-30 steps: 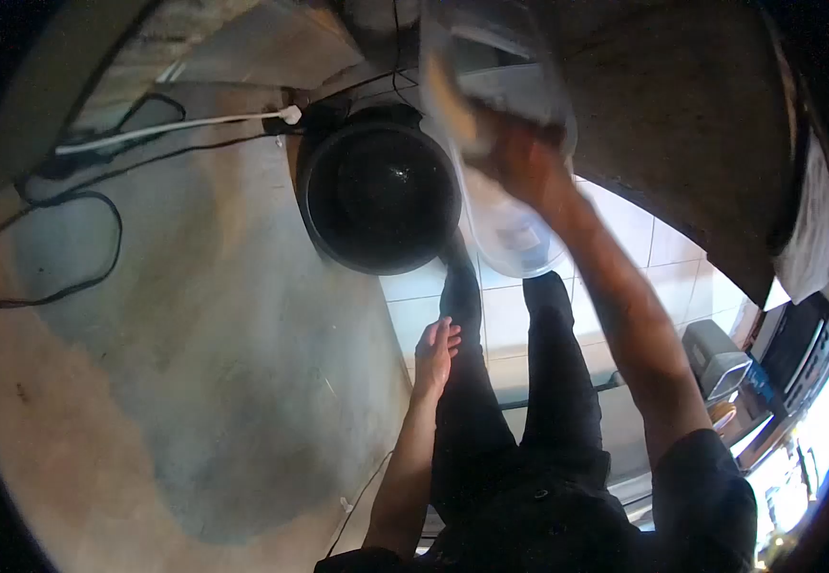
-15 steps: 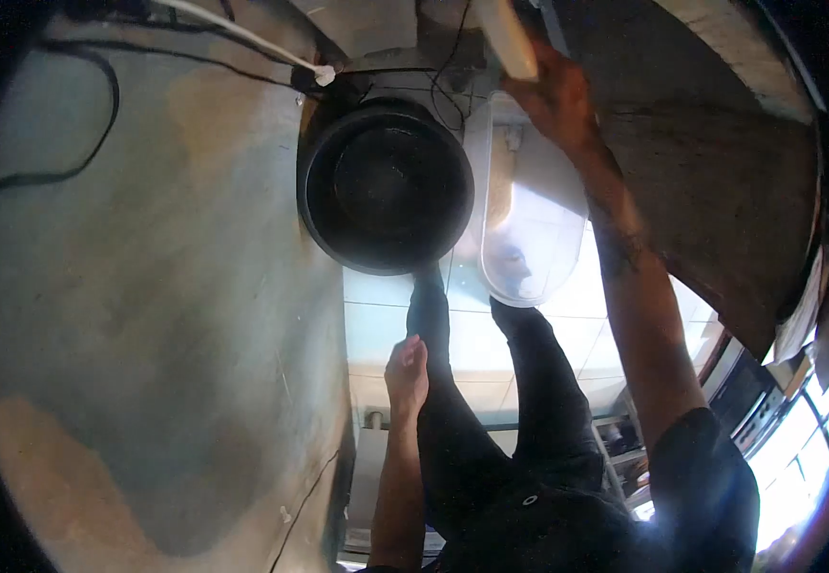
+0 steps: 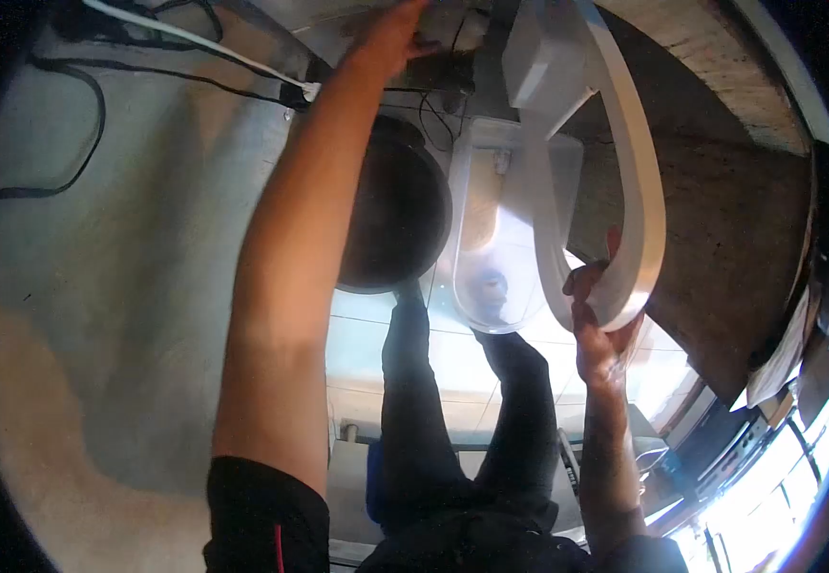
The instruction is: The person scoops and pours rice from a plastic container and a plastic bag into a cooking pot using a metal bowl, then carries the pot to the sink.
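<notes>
My right hand (image 3: 605, 325) grips the curved lower end of a white U-shaped frame (image 3: 645, 191). Its two long sides rise toward the top of the view, and a white block-like part (image 3: 535, 62) sits on the upper left side. Reaching far forward at the top, my left hand (image 3: 390, 43) has fingers apart with nothing seen in them; its tips are cut off by the view edge. Under the left forearm, a round black tub (image 3: 400, 215) is partly covered. Beside it stands a clear plastic bin (image 3: 467, 277), partly behind the white frame.
Black cables and a white cable (image 3: 195, 40) run along the wall (image 3: 137, 315) at left, meeting at a white plug (image 3: 310, 91). At right is a dark curved surface (image 3: 729, 220). My legs (image 3: 414, 401) stand on light floor tiles (image 3: 357, 334).
My left hand has gone from beside my knee to far forward. My right hand has come down and back, and the white frame now shows much more fully.
</notes>
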### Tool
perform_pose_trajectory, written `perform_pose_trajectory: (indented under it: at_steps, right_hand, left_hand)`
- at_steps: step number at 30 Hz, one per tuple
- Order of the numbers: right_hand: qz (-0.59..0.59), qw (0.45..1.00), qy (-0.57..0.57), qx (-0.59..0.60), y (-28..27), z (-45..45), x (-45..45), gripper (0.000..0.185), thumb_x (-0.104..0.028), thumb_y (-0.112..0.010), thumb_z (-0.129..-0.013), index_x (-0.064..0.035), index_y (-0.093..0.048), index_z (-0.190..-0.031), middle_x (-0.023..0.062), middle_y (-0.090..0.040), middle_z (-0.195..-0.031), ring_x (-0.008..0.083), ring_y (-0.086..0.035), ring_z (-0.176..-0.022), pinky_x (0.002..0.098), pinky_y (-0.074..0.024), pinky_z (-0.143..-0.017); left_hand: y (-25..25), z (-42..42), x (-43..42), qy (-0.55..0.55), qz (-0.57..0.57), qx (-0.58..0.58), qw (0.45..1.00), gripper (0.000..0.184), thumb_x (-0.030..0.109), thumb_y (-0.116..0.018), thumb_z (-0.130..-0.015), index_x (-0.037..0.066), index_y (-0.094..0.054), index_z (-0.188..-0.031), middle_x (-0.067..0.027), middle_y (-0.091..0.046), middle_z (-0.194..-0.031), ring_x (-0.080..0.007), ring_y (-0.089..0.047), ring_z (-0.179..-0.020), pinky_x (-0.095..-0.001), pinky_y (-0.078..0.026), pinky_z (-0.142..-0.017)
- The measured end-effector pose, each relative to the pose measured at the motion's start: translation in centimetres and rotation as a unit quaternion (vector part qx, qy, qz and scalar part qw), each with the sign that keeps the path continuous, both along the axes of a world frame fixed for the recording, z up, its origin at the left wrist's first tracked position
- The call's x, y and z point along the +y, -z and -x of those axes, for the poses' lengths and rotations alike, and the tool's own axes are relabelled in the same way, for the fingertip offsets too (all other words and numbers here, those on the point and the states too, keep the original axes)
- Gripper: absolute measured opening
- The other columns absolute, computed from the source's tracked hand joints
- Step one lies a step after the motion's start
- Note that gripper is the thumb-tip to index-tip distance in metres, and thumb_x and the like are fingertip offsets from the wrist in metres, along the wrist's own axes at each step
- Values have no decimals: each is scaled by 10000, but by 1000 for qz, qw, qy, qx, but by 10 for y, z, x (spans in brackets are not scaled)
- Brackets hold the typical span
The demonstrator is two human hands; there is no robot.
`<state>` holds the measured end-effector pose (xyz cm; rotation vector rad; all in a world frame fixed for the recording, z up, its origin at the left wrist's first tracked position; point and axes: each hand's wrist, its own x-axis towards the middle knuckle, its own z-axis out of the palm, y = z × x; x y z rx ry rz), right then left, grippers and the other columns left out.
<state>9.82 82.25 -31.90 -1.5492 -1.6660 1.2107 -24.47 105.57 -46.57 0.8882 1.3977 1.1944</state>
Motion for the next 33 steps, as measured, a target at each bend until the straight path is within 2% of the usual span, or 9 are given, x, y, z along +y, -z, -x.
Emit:
perform_pose_trajectory:
  at_steps: [5, 9, 16, 18, 21, 25, 27, 29, 33]
  right_hand:
    - [-7, 990, 20, 141, 24, -6, 6, 802, -226, -665, -809, -39, -381, -1535, 171, -708, -1201, 287, -696, -1085, 454, -586, -950]
    - [5, 989, -42, 144, 37, 33, 44, 791, -241, -682, -811, -54, -395, -1525, 173, -676, -1306, 317, -659, -1195, 464, -591, -957]
    - [-11, 988, -70, 136, 81, 89, 87, 643, -145, -649, -859, -97, -491, -1481, 169, -624, -1399, 315, -601, -1273, 440, -479, -1073]
    - [18, 980, -90, 176, 106, 105, 100, 755, -91, -645, -863, -96, -347, -1557, 159, -615, -1419, 325, -539, -1364, 491, -429, -1141]
    - [15, 965, -119, 233, 139, 133, 111, 584, -59, -663, -883, -68, -521, -1449, 138, -638, -1385, 225, -572, -1297, 410, -446, -1085]
    - [-95, 919, -77, 374, 202, 189, 140, 510, -9, -730, -861, -33, -610, -1356, 54, -689, -1187, 158, -632, -1108, 336, -513, -938]
    - [-120, 940, -104, 303, 215, 207, 160, 605, -75, -793, -852, -29, -562, -1409, 73, -680, -1209, 166, -613, -1156, 359, -522, -940]
    - [-104, 936, -109, 317, 270, 239, 184, 700, -132, -831, -829, -36, -518, -1448, 93, -665, -1252, 194, -604, -1188, 375, -516, -966]
    - [-42, 968, -134, 209, 316, 252, 200, 996, -334, -936, -713, -16, -430, -1509, 231, -571, -1410, 361, -554, -1305, 460, -440, -1098]
  left_hand:
    - [62, 36, 34, 139, 28, 676, 723, 606, 240, -809, -867, 47, -539, -1374, -211, -645, -1282, -386, -659, -1099, -452, -575, -960]
    - [80, 75, 38, 138, 37, 728, 670, 619, 243, -813, -859, 56, -542, -1383, -221, -659, -1272, -416, -672, -1080, -469, -571, -961]
    - [105, 98, 40, 41, 114, 661, 741, 548, 264, -673, -950, 80, -517, -1442, -233, -659, -1300, -480, -659, -1131, -547, -562, -929]
    - [104, 92, 39, 30, 165, 694, 700, 500, 257, -558, -1001, 87, -494, -1467, -234, -651, -1316, -478, -645, -1165, -571, -535, -962]
    - [28, 34, -5, 88, 177, 787, 585, 469, 257, -400, -1049, 80, -503, -1471, -239, -634, -1344, -481, -625, -1198, -626, -460, -1036]
    - [89, 72, -13, -25, 16, 699, 715, 464, 314, -410, -1061, 63, -563, -1420, -247, -625, -1356, -450, -629, -1211, -601, -425, -1068]
    - [60, 65, -28, -16, 177, 473, 863, 759, 566, -415, -1043, -67, -474, -1460, -301, -565, -1412, -458, -510, -1347, -473, -396, -1125]
    - [7, 46, -55, -21, 204, 390, 897, 753, 530, -491, -1033, -91, -449, -1457, -315, -566, -1404, -452, -516, -1348, -447, -413, -1105]
    - [-21, 20, -123, -53, 151, 212, 964, 631, 362, -663, -1003, -28, -469, -1459, -169, -666, -1169, -229, -702, -969, -340, -572, -815]
